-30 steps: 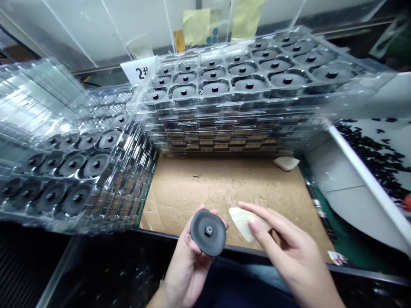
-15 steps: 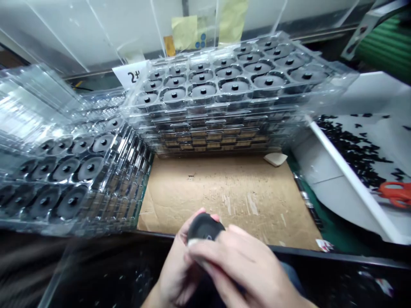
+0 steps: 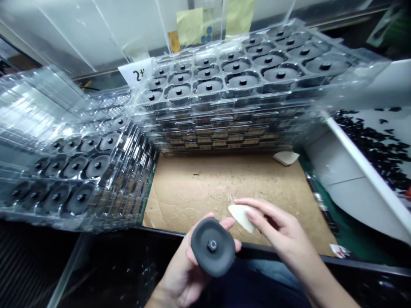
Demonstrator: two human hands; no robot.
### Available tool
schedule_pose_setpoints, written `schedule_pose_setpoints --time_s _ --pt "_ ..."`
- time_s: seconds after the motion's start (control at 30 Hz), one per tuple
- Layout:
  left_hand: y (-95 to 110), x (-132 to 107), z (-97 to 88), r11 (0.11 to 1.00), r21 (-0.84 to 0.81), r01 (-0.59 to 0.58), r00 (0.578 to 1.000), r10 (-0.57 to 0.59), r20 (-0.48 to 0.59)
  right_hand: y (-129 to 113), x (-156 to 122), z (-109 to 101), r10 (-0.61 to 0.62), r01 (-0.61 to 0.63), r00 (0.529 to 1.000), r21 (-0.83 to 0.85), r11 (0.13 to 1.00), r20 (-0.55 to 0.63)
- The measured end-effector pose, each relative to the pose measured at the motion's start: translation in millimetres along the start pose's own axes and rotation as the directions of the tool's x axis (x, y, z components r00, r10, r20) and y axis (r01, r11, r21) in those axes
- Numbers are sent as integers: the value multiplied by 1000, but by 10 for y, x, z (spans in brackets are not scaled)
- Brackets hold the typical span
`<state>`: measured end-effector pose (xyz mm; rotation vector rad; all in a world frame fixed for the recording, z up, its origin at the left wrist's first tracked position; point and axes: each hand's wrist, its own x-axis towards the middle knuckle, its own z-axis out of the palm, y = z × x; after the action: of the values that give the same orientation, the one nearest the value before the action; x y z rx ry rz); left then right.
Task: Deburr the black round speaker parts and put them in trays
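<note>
My left hand (image 3: 183, 269) holds a dark grey rounded disc (image 3: 218, 261), its dished face turned up and a small black peg at its centre. The fingers curl around the disc's edge from below. To the right, my right hand (image 3: 282, 231) pinches a cream wedge-shaped sponge (image 3: 241, 217) between thumb and fingers. The sponge is apart from the disc, over the front of a cardboard sheet (image 3: 192, 188). A similar cream wedge (image 3: 286, 158) lies at the sheet's far right corner.
Stacked clear trays (image 3: 218, 113) of similar discs stand behind the cardboard. Another tray stack (image 3: 109, 188) stands at left. A white bin (image 3: 359, 167) with many small black parts is at right. A pen-like object (image 3: 321, 203) lies beside the cardboard.
My right hand has moved off the disc to the right, with the sponge now plainly visible in its fingers. The disc in my left hand is uncovered. The view has shifted slightly.
</note>
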<state>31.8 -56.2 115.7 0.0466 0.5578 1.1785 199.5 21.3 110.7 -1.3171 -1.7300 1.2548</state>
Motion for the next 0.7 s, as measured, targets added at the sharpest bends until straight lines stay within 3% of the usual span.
schedule_pose_setpoints --time_s 0.1,0.2,0.3,0.37,0.43,0.5,0.53,0.57,0.63,0.7 --pt "-13 19 -40 999 -48 11 1000 -11 -14 283 -253 57 146 -150 988 59 987 59" --pt "-33 46 -61 998 -55 40 999 -39 9 442 -428 54 165 -165 978 -6 986 126" --pt "-49 71 -23 998 -23 52 997 -50 57 356 -438 -78 166 -166 986 -104 981 -8" --pt "-69 83 27 999 3 47 997 -47 68 159 -390 -168 46 -70 987 -157 985 -153" --pt "-93 84 75 999 29 44 998 -45 45 -84 -324 -192 -233 194 959 -226 955 -161" --pt "-108 69 97 997 68 45 999 -44 -14 -298 -252 -153 -515 492 856 -234 839 -50" --pt "-109 55 96 995 89 42 997 -37 -63 -377 -216 -126 -582 570 813 -226 790 16" --pt "-105 38 87 993 114 37 992 -23 -121 -437 -183 -102 -592 592 803 -232 772 78" --pt "-91 8 60 988 153 16 976 18 -218 -507 -131 -74 -501 523 852 -303 796 155" --pt "-82 -3 43 988 151 6 977 26 -211 -537 -105 -54 -459 493 870 -364 791 181"
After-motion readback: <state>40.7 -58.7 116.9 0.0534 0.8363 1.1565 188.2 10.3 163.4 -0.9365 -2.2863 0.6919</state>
